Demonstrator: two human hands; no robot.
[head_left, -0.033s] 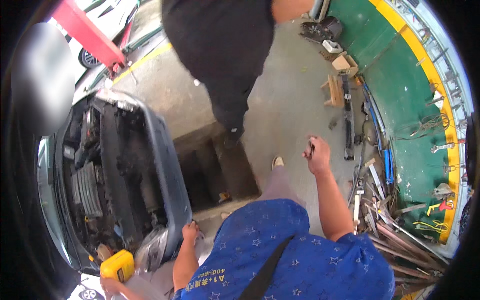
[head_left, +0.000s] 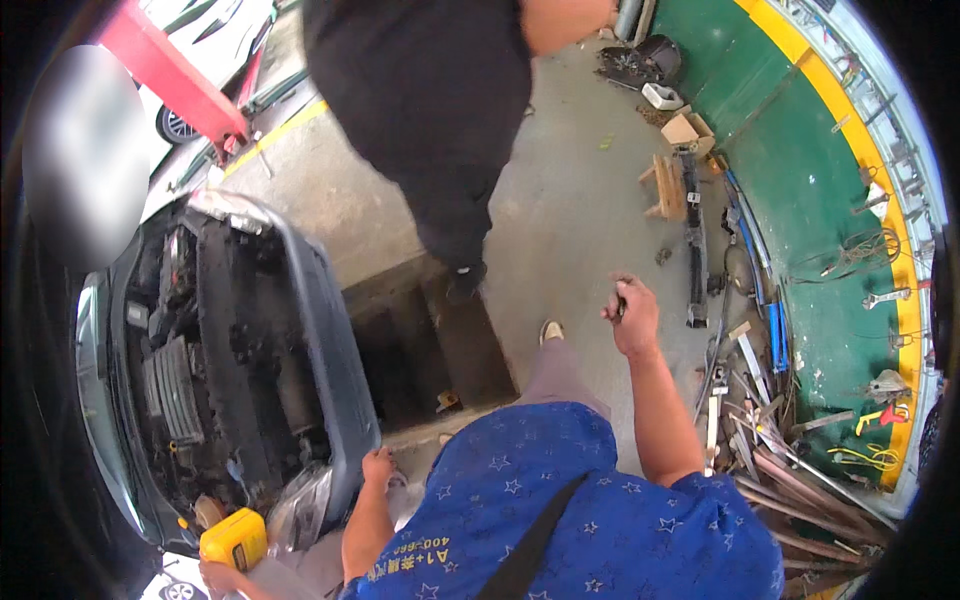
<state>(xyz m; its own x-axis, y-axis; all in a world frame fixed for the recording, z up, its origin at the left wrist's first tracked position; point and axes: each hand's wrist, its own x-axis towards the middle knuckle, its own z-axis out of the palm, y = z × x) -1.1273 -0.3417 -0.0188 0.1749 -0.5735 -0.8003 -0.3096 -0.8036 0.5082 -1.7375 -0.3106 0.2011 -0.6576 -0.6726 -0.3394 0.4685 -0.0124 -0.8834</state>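
Observation:
My right hand (head_left: 632,312) is raised in front of me, its fingers curled round a small dark object too hidden to name. Low at my left side, my left hand (head_left: 378,466) is closed, by the corner of the dark car's bumper (head_left: 335,350); what it holds, if anything, is hidden. The car's hood is up, showing the engine bay (head_left: 215,350), with a clouded headlight (head_left: 300,508) at its near end. Beside it, another person's hand (head_left: 222,577) holds a yellow jug (head_left: 233,538).
A pit (head_left: 395,345) opens in the floor beside the bumper. Ahead stands a person in black (head_left: 420,110). A red lift post (head_left: 175,80) rises far left. Along the green wall (head_left: 820,230) lie a wooden stool (head_left: 663,187), a black bar (head_left: 694,250) and several scrap lengths (head_left: 800,480).
The person in black has shifted a little to the left. My view has moved slightly, and both my hands keep nearly the same pose.

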